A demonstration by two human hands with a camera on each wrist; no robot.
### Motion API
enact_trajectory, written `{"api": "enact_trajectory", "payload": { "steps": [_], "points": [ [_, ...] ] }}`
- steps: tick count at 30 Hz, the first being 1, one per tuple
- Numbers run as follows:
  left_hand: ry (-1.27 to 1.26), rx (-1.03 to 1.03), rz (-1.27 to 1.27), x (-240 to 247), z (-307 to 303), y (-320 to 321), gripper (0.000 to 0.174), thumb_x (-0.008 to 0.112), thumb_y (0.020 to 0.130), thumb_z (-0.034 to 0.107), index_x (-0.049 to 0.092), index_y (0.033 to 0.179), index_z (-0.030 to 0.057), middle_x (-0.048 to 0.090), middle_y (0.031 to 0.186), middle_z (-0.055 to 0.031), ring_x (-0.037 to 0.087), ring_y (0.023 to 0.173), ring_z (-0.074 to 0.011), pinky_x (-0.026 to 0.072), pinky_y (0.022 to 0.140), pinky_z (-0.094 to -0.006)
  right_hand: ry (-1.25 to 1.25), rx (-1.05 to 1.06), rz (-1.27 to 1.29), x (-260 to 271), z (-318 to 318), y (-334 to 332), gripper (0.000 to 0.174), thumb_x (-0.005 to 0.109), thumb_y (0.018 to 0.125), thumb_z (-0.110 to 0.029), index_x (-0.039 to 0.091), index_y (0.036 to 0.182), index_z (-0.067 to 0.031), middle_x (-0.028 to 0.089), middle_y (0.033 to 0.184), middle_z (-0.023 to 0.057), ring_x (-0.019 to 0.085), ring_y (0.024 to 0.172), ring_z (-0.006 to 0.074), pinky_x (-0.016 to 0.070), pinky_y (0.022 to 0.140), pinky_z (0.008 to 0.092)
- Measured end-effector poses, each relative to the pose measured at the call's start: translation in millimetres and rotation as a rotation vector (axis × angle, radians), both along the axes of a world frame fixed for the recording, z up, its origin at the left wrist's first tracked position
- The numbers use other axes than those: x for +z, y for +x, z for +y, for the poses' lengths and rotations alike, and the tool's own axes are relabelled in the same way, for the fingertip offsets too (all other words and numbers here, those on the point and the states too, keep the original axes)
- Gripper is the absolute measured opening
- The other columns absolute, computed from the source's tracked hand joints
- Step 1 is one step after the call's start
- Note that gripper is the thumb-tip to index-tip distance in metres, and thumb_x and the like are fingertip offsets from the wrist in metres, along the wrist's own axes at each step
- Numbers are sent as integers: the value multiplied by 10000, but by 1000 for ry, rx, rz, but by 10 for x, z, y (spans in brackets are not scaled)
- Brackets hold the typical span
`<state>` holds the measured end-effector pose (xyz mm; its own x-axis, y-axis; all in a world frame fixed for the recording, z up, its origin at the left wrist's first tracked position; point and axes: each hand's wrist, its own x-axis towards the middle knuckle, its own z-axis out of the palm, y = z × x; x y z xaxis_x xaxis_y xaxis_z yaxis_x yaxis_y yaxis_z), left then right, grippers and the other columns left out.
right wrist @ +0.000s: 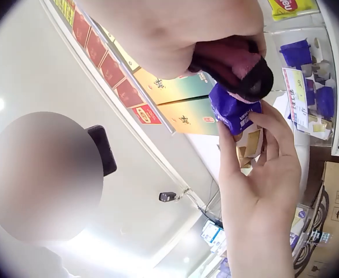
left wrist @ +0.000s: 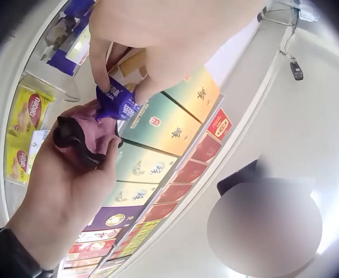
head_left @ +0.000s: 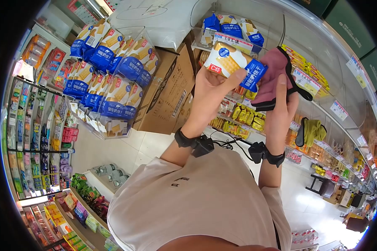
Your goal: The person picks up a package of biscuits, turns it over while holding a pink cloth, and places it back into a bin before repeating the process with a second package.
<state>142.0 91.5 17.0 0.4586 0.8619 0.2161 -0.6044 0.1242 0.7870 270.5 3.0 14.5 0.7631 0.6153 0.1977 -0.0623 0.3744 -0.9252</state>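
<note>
- Biscuit packet (head_left: 234,62): cream and blue wrapper with a cracker picture and a red patch. Held up at shelf height, tilted, blue end toward the right hand. It is in front of the upper shelf bin (head_left: 205,37), which holds more blue packets.
- Left hand (head_left: 209,94): clamped on the biscuit packet. The thumb lies across the front face and the fingers are curled behind it. In the left wrist view the fingertips (left wrist: 102,87) pinch the blue end of the packet (left wrist: 116,104).
- Right hand (head_left: 280,108): grips a pink cloth (head_left: 272,75) with black trim. One finger runs up along the cloth and the rest are folded round it. In the left wrist view the cloth (left wrist: 79,136) is bunched in the closed palm.
- Pink cloth sits just beside the packet's blue end. In the right wrist view the cloth (right wrist: 233,63) is directly over that end (right wrist: 233,110). I cannot tell whether they touch.
- Black wrist cameras: one on the left wrist (head_left: 199,144), one on the right wrist (head_left: 262,152), with cables between them.
- Clear display bins (head_left: 109,62) to the left, stacked with the same blue-and-cream packets.
- Cardboard box (head_left: 171,92) stands between those bins and the shelves.
- Shelves (head_left: 305,83) behind the hands carry yellow packets and price tags. A yellow-green cloth (head_left: 312,131) hangs from one edge.
</note>
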Motion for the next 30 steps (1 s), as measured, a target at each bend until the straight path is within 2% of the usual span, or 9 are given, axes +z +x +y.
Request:
{"api": "enact_trajectory", "payload": {
  "steps": [2, 8, 11, 17, 21, 23, 25, 27, 30],
  "points": [
    [26, 3, 34, 3, -19, -3, 462, 779, 850, 41, 539, 1234, -46, 679, 1146, -132, 678, 1011, -161, 565, 868, -311, 16, 20, -24, 13, 12, -15, 348, 673, 977, -250, 641, 1195, 19, 659, 1062, 24, 570, 913, 66, 457, 811, 225],
    [68, 9, 74, 37, -95, -3, 408, 754, 865, 22, 575, 1223, -54, 683, 1162, -131, 671, 1031, -161, 546, 912, -329, 13, 160, -20, 69, 13, -7, 304, 699, 949, -145, 619, 1205, -2, 682, 984, 11, 604, 788, 48, 483, 686, 197],
    [73, -7, 61, 106, -135, -28, 399, 754, 864, 21, 575, 1213, -52, 685, 1154, -133, 672, 1032, -167, 547, 913, -332, 2, 138, -36, 45, -8, -40, 308, 686, 957, -133, 602, 1218, 6, 682, 996, 17, 612, 819, 48, 488, 704, 203],
    [146, 72, 33, 146, -199, -50, 587, 800, 807, 0, 473, 1292, -41, 642, 1206, -136, 650, 1095, -178, 540, 912, -308, 28, 144, -80, -6, 15, -75, 249, 657, 969, -102, 620, 1182, 21, 684, 1000, 29, 614, 824, 59, 495, 715, 218],
    [403, 250, 100, 130, -174, -83, 624, 822, 786, 19, 471, 1299, -27, 652, 1174, -106, 654, 1036, -141, 537, 816, -276, 20, 185, -7, 71, -44, -37, 265, 656, 963, -84, 622, 1191, 46, 686, 1016, 56, 641, 850, 110, 485, 743, 216],
    [439, 305, 193, 156, -162, -131, 622, 832, 772, 36, 487, 1285, -31, 654, 1169, -106, 654, 1014, -134, 537, 788, -267, 157, -48, 24, 88, -41, 6, 261, 642, 978, -132, 625, 1164, 51, 688, 977, 72, 649, 852, 141, 489, 738, 229],
    [476, 353, 239, 145, -150, -134, 615, 842, 756, 54, 509, 1267, -31, 655, 1150, -104, 650, 984, -129, 534, 754, -259, 288, -107, 111, 197, -83, -19, 355, 575, 1021, -262, 610, 1182, 52, 679, 980, 125, 655, 901, 213, 498, 772, 289],
    [520, 397, 241, 105, -122, -103, 604, 852, 739, 74, 539, 1245, -28, 653, 1116, -101, 641, 947, -125, 527, 714, -252, 160, -182, -214, 222, -174, -142, 404, 516, 1040, -298, 588, 1224, 54, 666, 1017, 155, 650, 935, 238, 495, 830, 333],
    [584, 427, 324, 64, -120, -88, 582, 841, 715, 57, 570, 1223, -25, 637, 1046, -109, 621, 895, -154, 512, 709, -286, 363, -250, -861, 317, 4, -178, 415, 514, 1006, -292, 626, 1244, 29, 577, 1315, 182, 570, 1150, 270, 460, 946, 403]
  ]
}}
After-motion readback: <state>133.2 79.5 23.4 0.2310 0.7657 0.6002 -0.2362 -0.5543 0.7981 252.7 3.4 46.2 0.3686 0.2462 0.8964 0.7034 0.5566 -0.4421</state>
